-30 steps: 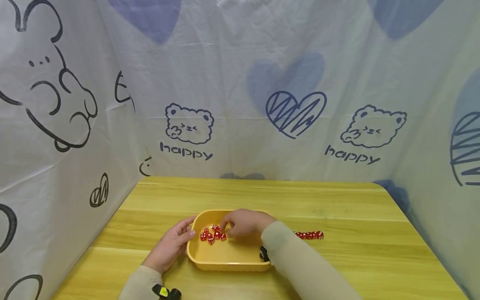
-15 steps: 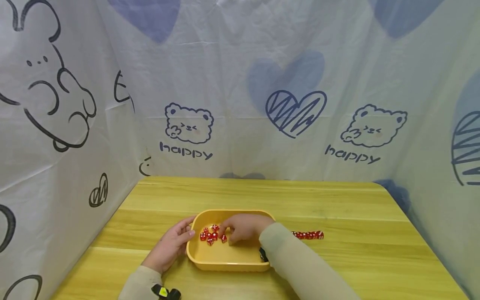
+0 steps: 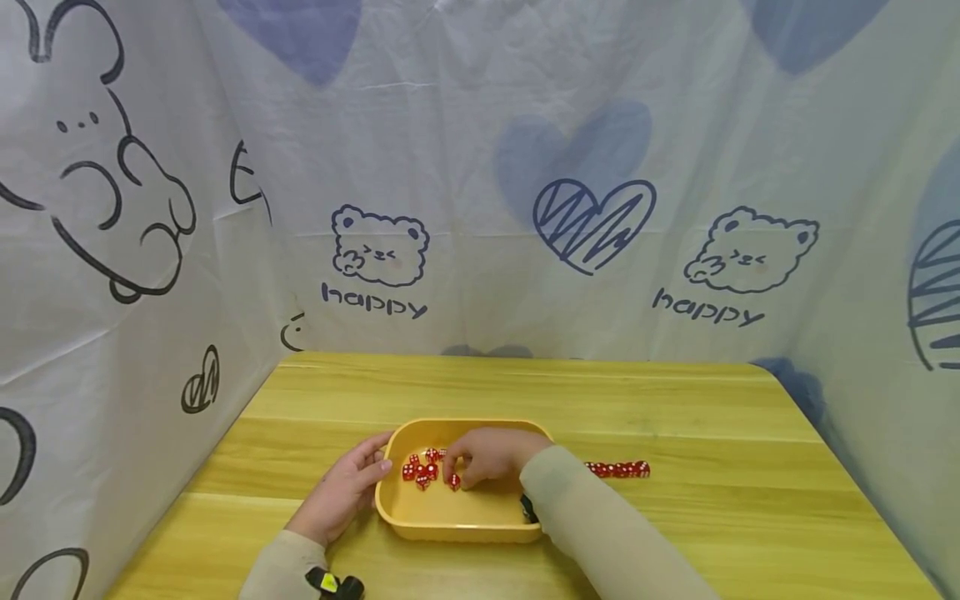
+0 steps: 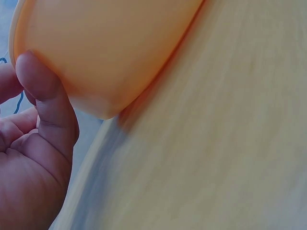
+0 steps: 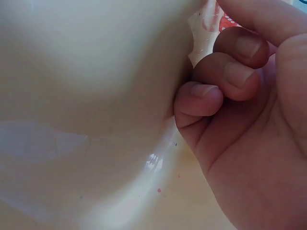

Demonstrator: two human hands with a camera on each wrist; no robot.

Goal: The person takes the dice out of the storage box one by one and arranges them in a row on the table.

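A yellow plastic tray [image 3: 457, 533] stands on the table with several red dice [image 3: 423, 472] with white pips toward its left end. At its left side my left hand [image 3: 351, 487] grips the rim, thumb at the edge. The left wrist view shows that thumb [image 4: 41, 76] against the tray's wall [image 4: 110, 52]. Inside the tray, my right hand [image 3: 491, 454] reaches down and pinches one red die [image 3: 454, 482] between thumb and index finger. In the right wrist view its other fingers [image 5: 225, 76] are curled, and red dice [image 5: 228, 21] show partly behind them.
To the right of the tray, a row of red dice [image 3: 618, 470] lies on the wooden table [image 3: 712, 500], its left end hidden by the right sleeve [image 3: 592, 517]. Printed cloth walls [image 3: 480, 292] enclose the table at the back and sides.
The right hand's index finger has drawn a die slightly right, away from the other dice, and thumb and finger have closed about it. The left hand stays on the tray's rim.
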